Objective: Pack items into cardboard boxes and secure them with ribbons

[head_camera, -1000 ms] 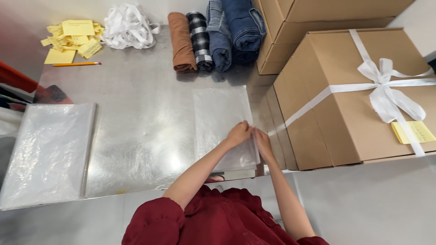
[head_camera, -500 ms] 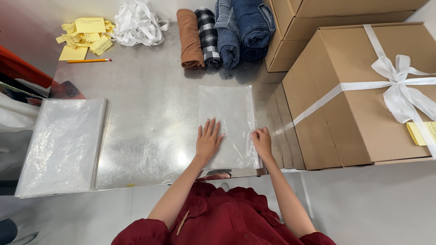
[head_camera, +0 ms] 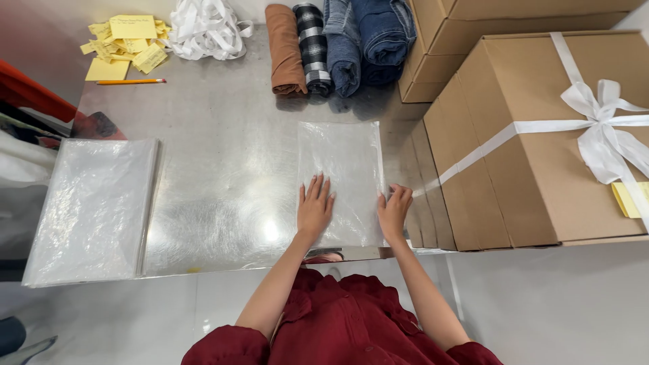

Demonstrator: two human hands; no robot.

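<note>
A clear plastic bag (head_camera: pixel 341 179) lies flat on the shiny metal table (head_camera: pixel 223 155), near the front edge and just left of the stacked cardboard. The left hand (head_camera: pixel 315 208) rests palm down on the bag's lower left part, fingers straight and a little spread, holding nothing, only pressing the film against the table. The right hand (head_camera: pixel 394 213) sits at the bag's lower right edge with its fingers curled; they seem to pinch the edge of the film, though the frame does not show the pinch clearly.

By the look of it, the step in hand is laying the bag flat and getting hold of its open edge. The next move would call for a steady press from the flat hand while the other works the thin layers apart, since such film clings and slips easily.

Just right of the bag stands a big cardboard box (head_camera: pixel 541 135) tied with a white ribbon bow (head_camera: pixel 602 128), with more boxes (head_camera: pixel 446 40) behind it. At the far side of the table lie rolled clothes (head_camera: pixel 331 44): brown, checked and blue denim. Further left are a heap of white ribbon (head_camera: pixel 203 30), yellow paper notes (head_camera: pixel 125 44) and a pencil (head_camera: pixel 130 82). A stack of clear bags (head_camera: pixel 91 206) lies well apart at the table's left end.
</note>
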